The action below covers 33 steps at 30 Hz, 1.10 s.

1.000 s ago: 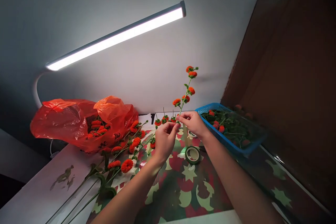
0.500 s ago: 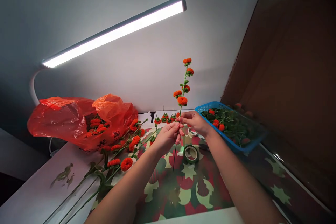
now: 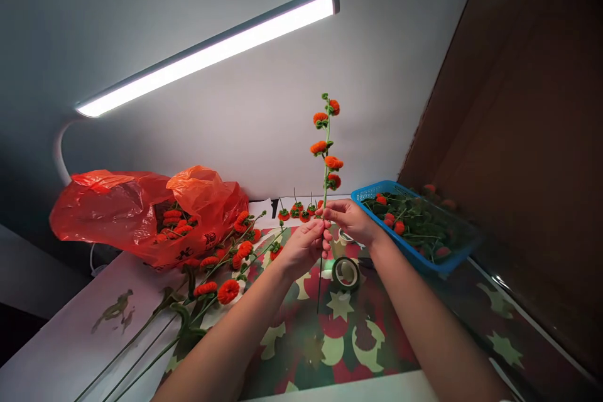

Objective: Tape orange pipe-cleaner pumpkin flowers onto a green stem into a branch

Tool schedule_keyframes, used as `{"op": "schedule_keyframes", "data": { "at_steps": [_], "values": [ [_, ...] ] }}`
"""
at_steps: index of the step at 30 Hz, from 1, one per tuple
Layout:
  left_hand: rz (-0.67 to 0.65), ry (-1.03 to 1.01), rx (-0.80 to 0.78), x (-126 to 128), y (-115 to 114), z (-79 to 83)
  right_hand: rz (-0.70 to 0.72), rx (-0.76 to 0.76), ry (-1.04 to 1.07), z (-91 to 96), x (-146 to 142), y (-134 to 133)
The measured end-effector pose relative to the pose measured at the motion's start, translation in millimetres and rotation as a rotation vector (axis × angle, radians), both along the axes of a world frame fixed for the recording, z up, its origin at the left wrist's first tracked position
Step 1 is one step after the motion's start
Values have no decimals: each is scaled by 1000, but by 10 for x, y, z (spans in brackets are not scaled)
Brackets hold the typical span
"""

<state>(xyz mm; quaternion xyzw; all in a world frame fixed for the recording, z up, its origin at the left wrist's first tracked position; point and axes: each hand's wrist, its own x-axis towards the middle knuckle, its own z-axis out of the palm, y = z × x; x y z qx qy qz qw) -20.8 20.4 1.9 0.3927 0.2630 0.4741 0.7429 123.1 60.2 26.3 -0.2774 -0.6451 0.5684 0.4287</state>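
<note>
An upright artificial flower stem [image 3: 326, 138] carries several fuzzy orange blooms and small green leaves. My left hand [image 3: 305, 244] pinches its lower part, and a thin dark end sticks out below the fingers. Just above, my right hand [image 3: 347, 218] also pinches the stem between thumb and fingertips. Whether tape lies between the fingers cannot be made out. Beneath the hands a roll of dark green tape [image 3: 345, 273] rests on the patterned mat [image 3: 332, 352]. Behind them several small orange flower heads [image 3: 296, 208] with wires pointing up sit in a row.
To the left, a red plastic bag [image 3: 113, 207] holds orange flowers. Finished-looking flower sprays [image 3: 228, 292] lie in front of it. A blue basket [image 3: 377, 188] with flowers and greenery stands right, beside a cardboard panel [image 3: 509, 107]. A lit lamp [image 3: 211, 47] hangs above.
The flower stem has turned about its length, so its blooms face other ways, and it stands straighter. Both hands keep their pinch at nearly the same place.
</note>
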Motion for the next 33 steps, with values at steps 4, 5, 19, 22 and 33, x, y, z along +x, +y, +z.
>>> {"op": "schedule_keyframes", "data": {
  "at_steps": [4, 5, 19, 22, 33],
  "values": [
    [-1, 42, 32, -2, 31, -81, -17, 32, -51, -6, 21, 29],
    [23, 89, 53, 3, 40, -103, -44, 53, -82, -13, 22, 43],
    [580, 1230, 622, -194, 239, -419, -376, 336, -360, -41, 127, 165],
    [586, 1387, 719, -105, 320, -389, -388, 328, -353, -40, 136, 170],
    [249, 1412, 1019, 154, 1134, 72, -382, 321, -314, -63, 184, 207]
  ]
}}
